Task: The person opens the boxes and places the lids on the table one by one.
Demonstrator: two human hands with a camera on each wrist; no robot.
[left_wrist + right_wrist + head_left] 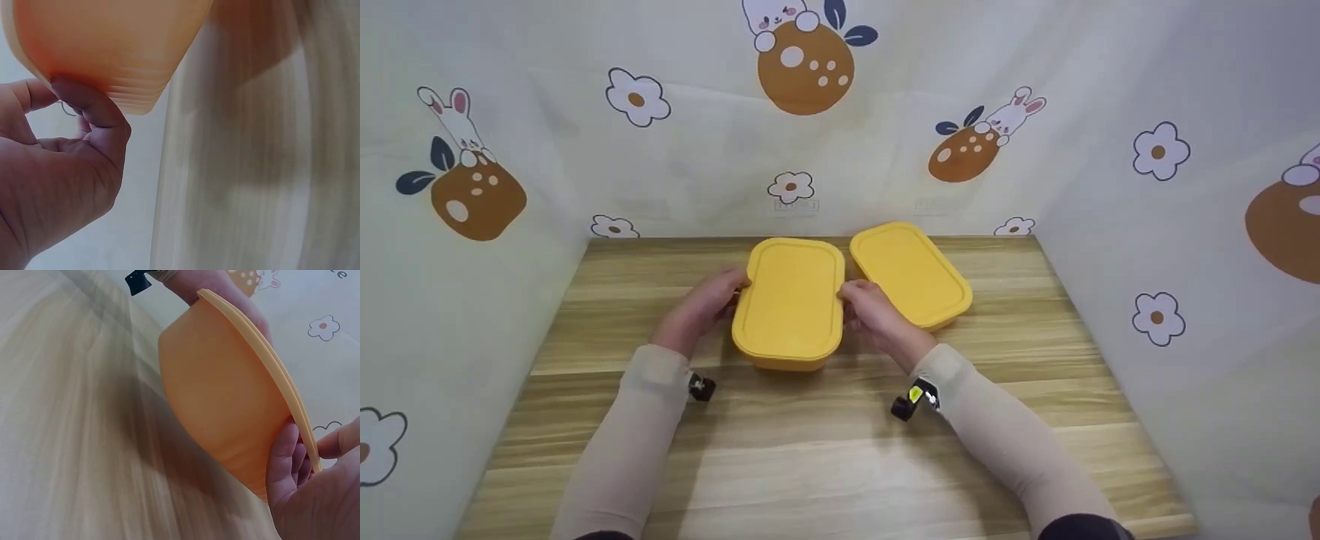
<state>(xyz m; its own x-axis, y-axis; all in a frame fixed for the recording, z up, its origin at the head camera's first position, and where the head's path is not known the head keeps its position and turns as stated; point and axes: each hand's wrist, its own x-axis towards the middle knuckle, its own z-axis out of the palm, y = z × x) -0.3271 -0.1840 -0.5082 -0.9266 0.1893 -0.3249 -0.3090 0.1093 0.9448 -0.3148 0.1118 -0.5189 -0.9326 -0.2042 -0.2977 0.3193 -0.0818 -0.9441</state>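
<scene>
Over the worktop [795,450], a lidded yellow box [789,300] is pinched at opposite sides by the left hand [711,300] and the right hand [877,313], near a second yellow box [913,274]. It is best kept level, with both sides supported evenly.

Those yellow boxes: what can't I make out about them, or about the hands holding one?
- Held box: inside hidden by its lid in the head view, by its sides in the wrist views.
- Other box: inside likewise covered from above, head view.
- Held box, left wrist view: upper part cut off by the top edge.
- Right hand: partly cut off by the right wrist view's edge.
</scene>
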